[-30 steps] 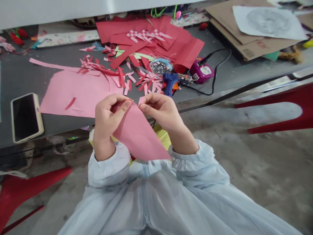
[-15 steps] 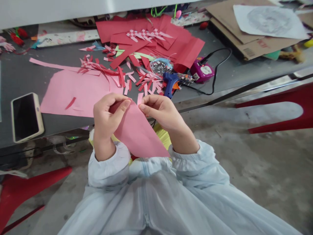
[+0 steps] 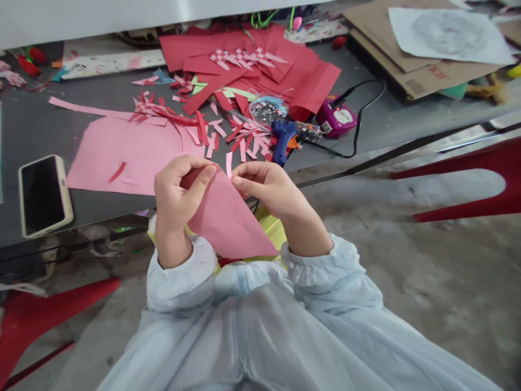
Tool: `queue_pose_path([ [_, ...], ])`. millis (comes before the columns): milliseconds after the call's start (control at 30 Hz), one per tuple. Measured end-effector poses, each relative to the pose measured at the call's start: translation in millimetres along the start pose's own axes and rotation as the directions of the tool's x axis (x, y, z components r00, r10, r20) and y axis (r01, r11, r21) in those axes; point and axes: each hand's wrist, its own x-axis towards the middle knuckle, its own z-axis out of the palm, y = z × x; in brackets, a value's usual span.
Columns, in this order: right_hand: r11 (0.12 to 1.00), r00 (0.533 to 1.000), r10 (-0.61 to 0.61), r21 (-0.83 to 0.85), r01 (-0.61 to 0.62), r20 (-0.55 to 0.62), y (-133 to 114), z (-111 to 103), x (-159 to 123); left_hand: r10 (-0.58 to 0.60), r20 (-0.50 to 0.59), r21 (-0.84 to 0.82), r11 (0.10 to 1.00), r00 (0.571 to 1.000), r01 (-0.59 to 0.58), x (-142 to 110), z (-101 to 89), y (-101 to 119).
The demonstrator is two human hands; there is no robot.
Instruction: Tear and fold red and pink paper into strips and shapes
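My left hand (image 3: 181, 190) is closed, its thumb and fingers pinching the upper edge of a pink paper sheet (image 3: 230, 222) that hangs down over my lap. Just to the right, my right hand (image 3: 271, 187) pinches a narrow light pink paper strip (image 3: 229, 164), which sticks up above the fingertips beside the sheet's edge. The fingertips of the two hands are close together but apart. Beyond them on the table, a pile of red and pink paper strips (image 3: 248, 133) lies scattered, with a larger pink paper sheet (image 3: 118, 146) to the left.
A blue glue gun (image 3: 283, 141) lies near the table edge, by a purple box (image 3: 337, 118) with a black cable. Red paper sheets (image 3: 309, 81) are stacked behind. A phone (image 3: 44, 196) lies at left; cardboard (image 3: 407, 76) at right. Red chairs (image 3: 480, 174) stand on either side.
My right hand has moved slightly, and the strip in it now stands narrower and more upright. The lower corner of the pink sheet has shifted a little to the left and up.
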Motion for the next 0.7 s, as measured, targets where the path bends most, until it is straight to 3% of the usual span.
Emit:
queue_pose_path([
  [133, 1.0, 1.0, -0.015, 0.024, 0.015, 0.013, 0.5, -0.8, 0.1, 0.031, -0.004, -0.045, 0.999, 1.0, -0.031, -0.1, 0.4, -1.2],
  [367, 0.992, 0.99, -0.122, 0.014, 0.123, -0.064, 6.0, 3.4, 0.8, 0.065, -0.03, -0.08, 0.995, 0.997, -0.067, 0.3, 1.3, -5.6],
  [500, 0.986, 0.981, -0.168, 0.003, 0.169, -0.095, 9.3, 4.1, 0.4, 0.03, -0.032, -0.053, 0.998, 0.999, -0.032, 1.4, 1.4, -5.7],
  [700, 0.995, 0.996, -0.08, 0.063, 0.083, -0.04, 7.8, 1.6, 0.1, 0.026, -0.047, -0.058, 0.998, 0.999, -0.029, 0.3, 0.5, -6.2],
])
